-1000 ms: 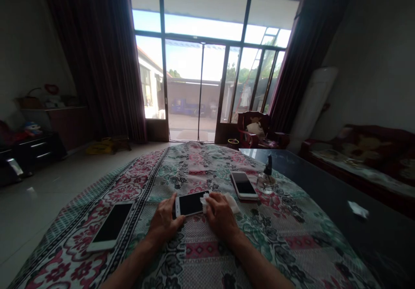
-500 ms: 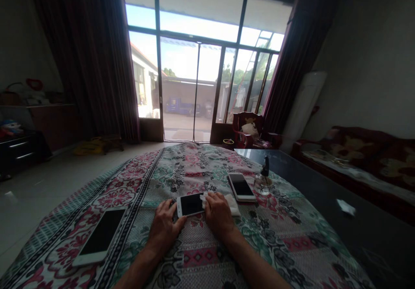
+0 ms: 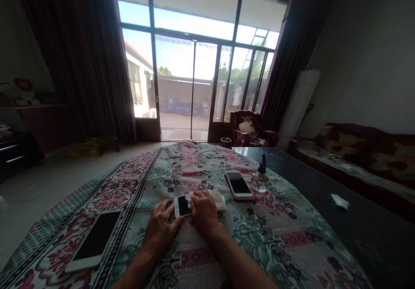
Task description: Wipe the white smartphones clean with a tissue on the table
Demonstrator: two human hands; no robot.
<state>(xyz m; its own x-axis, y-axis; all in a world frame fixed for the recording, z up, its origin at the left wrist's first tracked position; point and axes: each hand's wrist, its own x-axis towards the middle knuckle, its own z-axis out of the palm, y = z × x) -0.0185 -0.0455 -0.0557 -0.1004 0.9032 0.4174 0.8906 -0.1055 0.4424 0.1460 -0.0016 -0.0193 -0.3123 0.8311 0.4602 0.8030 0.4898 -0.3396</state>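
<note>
A white phone [image 3: 180, 205] with a dark screen lies face up on the flowered cloth [image 3: 194, 246]. My left hand [image 3: 160, 230] rests at its left end, fingers curled round the edge, holding it still. My right hand [image 3: 203, 211] presses a white wipe [image 3: 216, 198] flat onto the phone's screen and covers most of it. A second white phone [image 3: 239, 184] lies to the right, beyond the wipe. A third white phone [image 3: 94, 240] lies at the near left.
A small glass spray bottle [image 3: 259, 177] with a dark top stands right of the second phone. The dark glass table [image 3: 324, 202] shows bare on the right, with a scrap of white paper [image 3: 340, 201]. A sofa runs along the right wall.
My right hand has slid the wipe leftward over the screen, so less of the phone shows. The view has turned a little to the right.
</note>
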